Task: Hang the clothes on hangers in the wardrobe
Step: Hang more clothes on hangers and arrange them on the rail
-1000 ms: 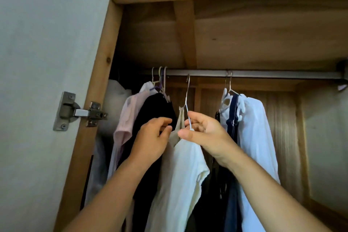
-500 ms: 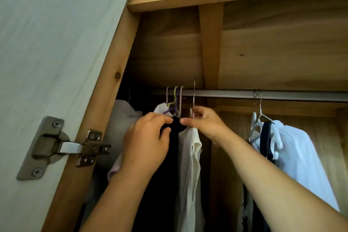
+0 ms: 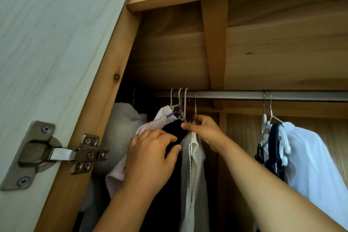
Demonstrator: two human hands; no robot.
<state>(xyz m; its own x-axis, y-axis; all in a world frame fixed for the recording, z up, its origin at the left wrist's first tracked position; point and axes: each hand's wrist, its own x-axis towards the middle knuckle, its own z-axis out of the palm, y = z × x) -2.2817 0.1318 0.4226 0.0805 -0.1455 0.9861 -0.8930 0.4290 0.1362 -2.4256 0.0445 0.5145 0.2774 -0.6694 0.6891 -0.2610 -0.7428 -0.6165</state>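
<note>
Since the earlier frame the left hand [image 3: 150, 158] has dropped lower on the black garment [image 3: 174, 132], fingers curled, thumb pressed against the cloth. The right hand [image 3: 205, 130] pinches the thin wire hanger [image 3: 195, 105] at its neck; its hook sits on the grey metal rail [image 3: 235, 95]. The cream shirt [image 3: 194, 175] hangs from it, touching the black garment.

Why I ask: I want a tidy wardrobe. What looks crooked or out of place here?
Nothing is damaged. The clothes at the left end of the rail are bunched tight: the pink top, black garment and cream shirt press together, while the white shirt hangs apart.
</note>
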